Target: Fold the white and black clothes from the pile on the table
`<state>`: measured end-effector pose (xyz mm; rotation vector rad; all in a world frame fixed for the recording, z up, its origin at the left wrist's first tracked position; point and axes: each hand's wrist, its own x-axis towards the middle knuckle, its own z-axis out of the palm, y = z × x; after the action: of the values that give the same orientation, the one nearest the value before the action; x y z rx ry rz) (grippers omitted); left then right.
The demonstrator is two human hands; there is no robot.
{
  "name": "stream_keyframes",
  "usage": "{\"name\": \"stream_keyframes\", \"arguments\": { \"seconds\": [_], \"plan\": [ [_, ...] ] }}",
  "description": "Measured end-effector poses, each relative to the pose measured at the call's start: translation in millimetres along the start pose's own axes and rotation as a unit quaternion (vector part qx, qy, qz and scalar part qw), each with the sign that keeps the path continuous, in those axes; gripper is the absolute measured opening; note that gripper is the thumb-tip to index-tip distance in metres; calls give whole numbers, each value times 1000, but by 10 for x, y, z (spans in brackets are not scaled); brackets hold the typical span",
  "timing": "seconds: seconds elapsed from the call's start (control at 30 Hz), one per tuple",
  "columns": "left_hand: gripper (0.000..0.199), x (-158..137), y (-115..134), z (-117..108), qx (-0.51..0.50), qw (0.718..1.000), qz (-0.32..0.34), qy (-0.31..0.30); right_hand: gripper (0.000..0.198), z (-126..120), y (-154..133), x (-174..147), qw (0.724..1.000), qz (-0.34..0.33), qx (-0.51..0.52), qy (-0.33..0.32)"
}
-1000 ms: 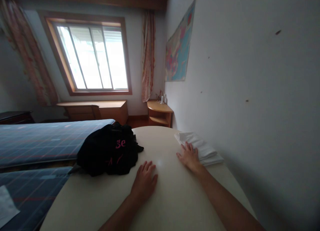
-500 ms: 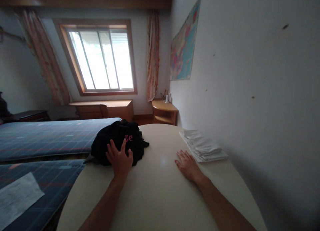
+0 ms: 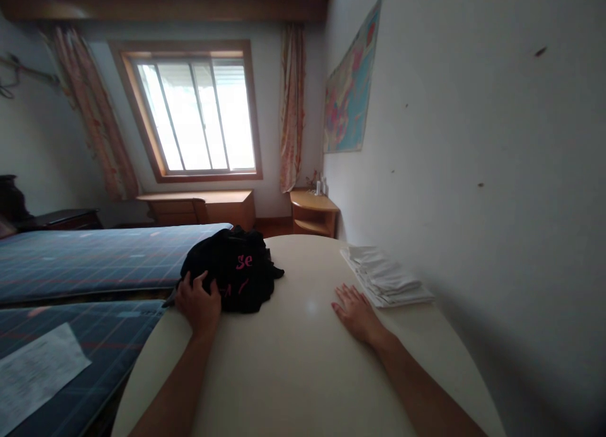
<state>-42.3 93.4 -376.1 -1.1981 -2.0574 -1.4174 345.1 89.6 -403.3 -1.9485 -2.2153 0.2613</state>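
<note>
A crumpled black garment [image 3: 258,279] with pink lettering lies in a heap at the far left of the round cream table [image 3: 293,361]. My left hand [image 3: 199,304] rests at the heap's near left side, its fingers bent and apart against the dark cloth; no fold shows pinched between them. Flat on the tabletop lies my right hand [image 3: 357,314], empty, with fingers stretched out. Just beyond it, near the table's right edge, is a stack of folded white cloths [image 3: 386,276], close to the fingertips but apart from them.
Two mattresses [image 3: 108,254] with blue plaid covers stand left of the table, and a printed sheet of paper [image 3: 42,374] lies on the nearer one. The white wall [image 3: 497,235] runs along the right. A wooden desk [image 3: 227,203] and a corner shelf [image 3: 315,200] stand at the back.
My left hand has moved left across the black garment to its side, and more pink lettering shows. My right hand has stayed in place. The view has shifted slightly.
</note>
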Motion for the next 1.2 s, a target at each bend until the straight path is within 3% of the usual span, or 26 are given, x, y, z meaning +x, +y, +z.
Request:
{"name": "stream_keyframes", "arguments": {
  "seconds": [0.1, 0.2, 0.27, 0.33, 0.43, 0.57, 0.67, 0.77, 0.87, 0.97, 1.1, 1.2],
  "plan": [
    [27, 84, -93, 13, -60, 998, -12, -2, 63, -3, -4, -6, 1000, -1, -2, 3],
    [29, 79, -8, -6, -98, 995, -15, 13, 63, 13, 1, -1, 1000, 0, -2, 4],
    [27, 13, 124, -35, -140, 989, 29, 24, 63, 31, 11, 7, 1000, -2, 1, 4],
    [23, -93, 279, -71, -189, 975, 118, 26, 61, 42, 17, 13, 1000, -8, 10, 15],
    [19, -283, 505, -142, -237, 929, 282, -29, 62, 21, -13, 2, 996, -44, 46, 62],
    [25, -531, 750, -244, -233, 833, 464, -191, 82, -64, -181, -89, 958, -209, 119, 156],
    [26, -705, 875, -278, -228, 769, 522, -290, 94, -91, -354, -181, 934, -295, 131, 153],
    [27, -828, 933, -281, -221, 734, 535, -356, 69, -62, -474, -224, 932, -316, 134, 119],
    [34, -850, 930, -283, -205, 750, 520, -353, 35, -41, -500, -203, 926, -298, 200, 112],
    [51, -797, 897, -272, -171, 813, 475, -291, 32, -104, -453, -168, 916, -206, 314, 143],
    [65, -737, 850, -214, -97, 895, 382, -211, 24, -309, -350, -183, 877, -114, 386, 263],
    [60, -729, 828, -168, -87, 911, 336, -224, 31, -444, -284, -228, 838, -94, 424, 330]
  ]
}}
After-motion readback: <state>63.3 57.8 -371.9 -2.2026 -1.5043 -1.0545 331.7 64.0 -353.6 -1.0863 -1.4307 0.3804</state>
